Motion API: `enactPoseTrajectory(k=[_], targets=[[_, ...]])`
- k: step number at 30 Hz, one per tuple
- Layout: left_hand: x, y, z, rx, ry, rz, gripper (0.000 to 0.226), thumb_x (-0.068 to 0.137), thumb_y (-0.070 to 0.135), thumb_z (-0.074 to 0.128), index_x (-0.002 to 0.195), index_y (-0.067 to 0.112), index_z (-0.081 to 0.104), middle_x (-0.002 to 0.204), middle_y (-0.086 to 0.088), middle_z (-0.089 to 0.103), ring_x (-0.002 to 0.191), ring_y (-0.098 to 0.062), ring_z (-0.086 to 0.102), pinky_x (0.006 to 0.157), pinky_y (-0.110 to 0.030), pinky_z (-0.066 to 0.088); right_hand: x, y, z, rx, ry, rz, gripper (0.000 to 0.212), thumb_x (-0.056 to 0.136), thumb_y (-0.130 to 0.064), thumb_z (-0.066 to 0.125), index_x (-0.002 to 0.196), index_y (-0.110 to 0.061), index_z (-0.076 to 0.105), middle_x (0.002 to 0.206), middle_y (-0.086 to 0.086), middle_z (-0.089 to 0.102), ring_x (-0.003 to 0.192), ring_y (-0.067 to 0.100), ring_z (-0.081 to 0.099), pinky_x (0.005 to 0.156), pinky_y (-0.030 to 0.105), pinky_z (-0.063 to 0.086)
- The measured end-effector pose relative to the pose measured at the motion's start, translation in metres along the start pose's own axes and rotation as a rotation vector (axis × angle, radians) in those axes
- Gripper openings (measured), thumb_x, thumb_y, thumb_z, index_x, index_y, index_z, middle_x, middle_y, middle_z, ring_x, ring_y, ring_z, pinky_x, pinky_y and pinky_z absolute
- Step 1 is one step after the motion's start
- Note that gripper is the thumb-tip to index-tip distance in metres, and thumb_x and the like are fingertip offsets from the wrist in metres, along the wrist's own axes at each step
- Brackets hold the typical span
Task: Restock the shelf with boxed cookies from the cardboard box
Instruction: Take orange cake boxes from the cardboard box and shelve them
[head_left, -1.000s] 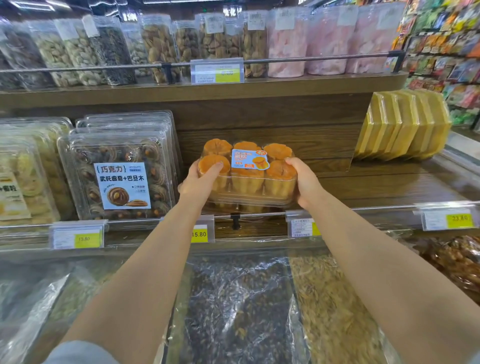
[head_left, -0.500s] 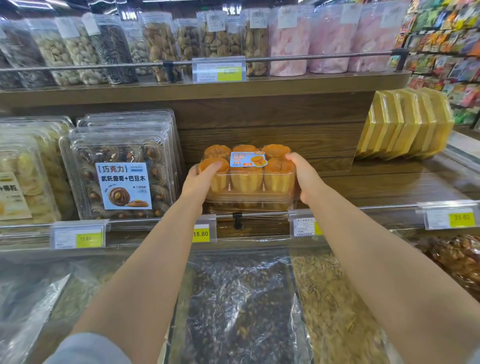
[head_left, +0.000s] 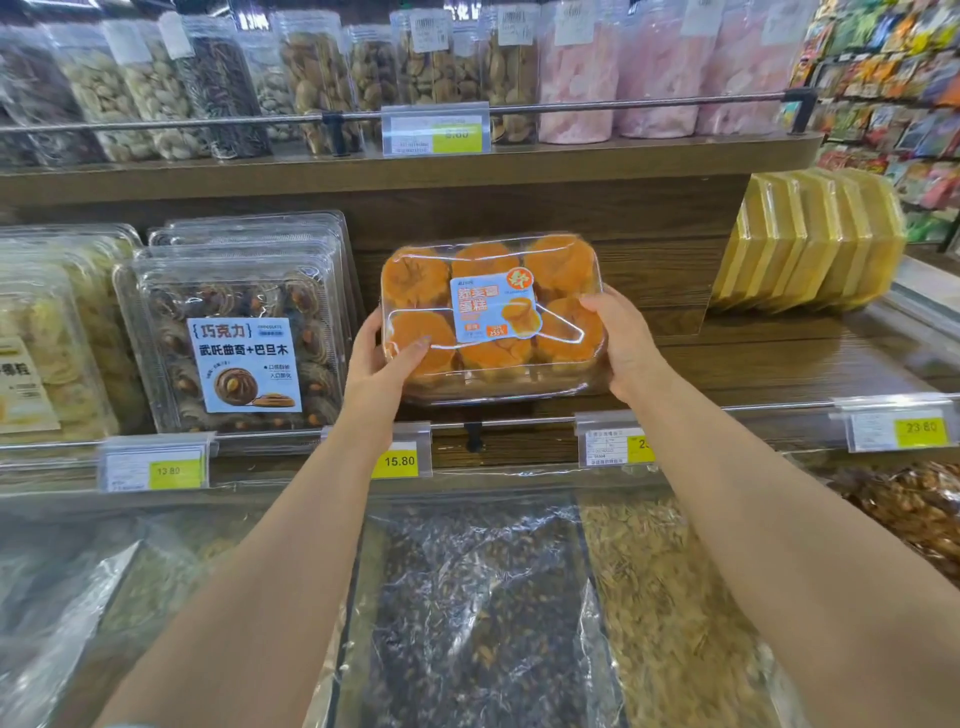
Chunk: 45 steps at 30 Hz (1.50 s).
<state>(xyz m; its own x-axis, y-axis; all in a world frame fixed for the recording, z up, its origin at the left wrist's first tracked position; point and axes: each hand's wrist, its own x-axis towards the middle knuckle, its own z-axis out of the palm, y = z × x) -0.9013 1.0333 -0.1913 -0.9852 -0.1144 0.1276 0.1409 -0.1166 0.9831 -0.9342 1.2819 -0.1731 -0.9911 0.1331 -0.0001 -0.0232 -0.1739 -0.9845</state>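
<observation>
A clear plastic box of orange cakes (head_left: 491, 317) with a blue label is tilted up so its lid faces me, its lower edge on the wooden middle shelf (head_left: 753, 358). My left hand (head_left: 382, 364) grips its left end, thumb on the lid. My right hand (head_left: 621, 338) holds its right end. Boxes of chocolate cookies (head_left: 239, 332) stand upright just to the left. The cardboard box is out of view.
Yellow boxes (head_left: 810, 239) lean at the shelf's right end. A metal rail with price tags (head_left: 397, 457) runs along the shelf front. Jars of nuts and pink sweets (head_left: 582, 78) fill the upper shelf. Bins of seeds under plastic film (head_left: 483, 613) lie below my arms.
The box of orange cakes lay flat on the shelf; now both hands have tipped it up onto its front edge so the lid faces me.
</observation>
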Motion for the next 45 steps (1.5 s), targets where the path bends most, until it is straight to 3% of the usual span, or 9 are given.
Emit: enactPoseTrajectory(k=[5, 11, 16, 24, 28, 32, 37, 40, 45], targets=[[0.007, -0.007, -0.006, 0.086, -0.141, 0.055, 0.079, 0.081, 0.003, 0.068, 0.146, 0.026, 0.028, 0.132, -0.003, 0.056, 0.116, -0.016, 0.058, 0.09, -0.03, 0.054, 0.008, 0.012, -0.008, -0.043, -0.108, -0.026, 0.085, 0.062, -0.029, 0.074, 0.138, -0.024, 0.037, 0.127, 0.005, 0.056, 0.113, 0.023, 0.058, 0.089, 0.042, 0.053], [0.021, -0.013, -0.001, 0.215, -0.125, 0.02, 0.107, 0.075, 0.007, 0.077, 0.147, 0.043, 0.006, 0.132, 0.006, 0.048, 0.116, -0.009, 0.052, 0.096, -0.031, 0.046, 0.014, 0.026, -0.01, -0.3, -0.208, -0.072, 0.092, 0.07, -0.008, 0.082, 0.137, -0.03, 0.023, 0.135, -0.002, 0.044, 0.123, 0.016, 0.046, 0.1, 0.039, 0.045], [0.022, -0.01, 0.003, 0.213, -0.059, -0.027, 0.081, 0.087, 0.042, 0.06, 0.145, 0.049, 0.004, 0.135, 0.006, 0.043, 0.125, -0.017, 0.046, 0.105, -0.043, 0.042, 0.004, 0.022, -0.006, -0.294, -0.135, -0.098, 0.074, 0.081, -0.029, 0.073, 0.138, -0.031, 0.026, 0.133, -0.004, 0.045, 0.121, 0.016, 0.047, 0.098, 0.036, 0.046], [0.011, 0.003, 0.012, 0.258, 0.108, -0.142, 0.063, 0.089, 0.061, 0.042, 0.138, 0.028, 0.02, 0.12, -0.002, 0.042, 0.102, -0.022, 0.048, 0.08, -0.034, 0.044, -0.017, 0.017, -0.005, -0.387, -0.151, -0.072, 0.085, 0.085, -0.045, 0.063, 0.149, -0.032, 0.008, 0.138, -0.003, 0.039, 0.124, 0.018, 0.046, 0.098, 0.037, 0.047], [0.003, 0.004, 0.008, 0.386, 0.174, -0.118, 0.065, 0.089, 0.066, 0.035, 0.136, 0.021, 0.031, 0.119, -0.006, 0.048, 0.101, -0.022, 0.048, 0.083, -0.035, 0.044, -0.023, 0.016, -0.005, -0.373, -0.127, -0.033, 0.095, 0.084, -0.046, 0.064, 0.151, -0.032, -0.001, 0.148, -0.001, 0.036, 0.13, 0.021, 0.043, 0.105, 0.04, 0.043], [-0.005, 0.006, 0.003, 0.527, 0.181, -0.114, 0.065, 0.091, 0.065, 0.031, 0.136, 0.018, 0.034, 0.13, -0.011, 0.05, 0.11, -0.025, 0.048, 0.086, -0.032, 0.036, -0.03, 0.013, -0.002, -0.396, -0.12, -0.016, 0.096, 0.085, -0.04, 0.066, 0.152, -0.026, -0.002, 0.141, -0.003, 0.039, 0.121, 0.015, 0.045, 0.089, 0.025, 0.044], [-0.021, 0.01, 0.005, 0.636, 0.132, -0.06, 0.059, 0.097, 0.054, 0.028, 0.142, 0.016, 0.027, 0.137, -0.015, 0.048, 0.121, -0.032, 0.048, 0.088, -0.033, 0.034, -0.044, 0.013, -0.005, -0.414, -0.059, -0.041, 0.115, 0.075, -0.039, 0.077, 0.152, -0.025, -0.007, 0.154, 0.0, 0.03, 0.137, 0.019, 0.036, 0.111, 0.041, 0.036], [-0.028, 0.013, 0.007, 0.641, 0.101, -0.063, 0.06, 0.098, 0.05, 0.027, 0.147, 0.016, 0.019, 0.142, -0.015, 0.042, 0.126, -0.034, 0.045, 0.1, -0.039, 0.036, -0.057, 0.013, -0.003, -0.515, -0.056, -0.077, 0.107, 0.072, -0.048, 0.076, 0.153, -0.028, 0.008, 0.145, -0.002, 0.044, 0.13, 0.019, 0.045, 0.107, 0.042, 0.042], [-0.024, 0.022, 0.009, 0.573, 0.095, -0.028, 0.059, 0.095, 0.058, 0.03, 0.146, 0.029, 0.023, 0.142, -0.011, 0.042, 0.126, -0.032, 0.045, 0.103, -0.049, 0.041, -0.053, -0.001, 0.007, -0.466, -0.006, 0.007, 0.098, 0.084, -0.057, 0.059, 0.153, -0.026, -0.004, 0.146, 0.005, 0.042, 0.131, 0.027, 0.045, 0.105, 0.04, 0.042]])
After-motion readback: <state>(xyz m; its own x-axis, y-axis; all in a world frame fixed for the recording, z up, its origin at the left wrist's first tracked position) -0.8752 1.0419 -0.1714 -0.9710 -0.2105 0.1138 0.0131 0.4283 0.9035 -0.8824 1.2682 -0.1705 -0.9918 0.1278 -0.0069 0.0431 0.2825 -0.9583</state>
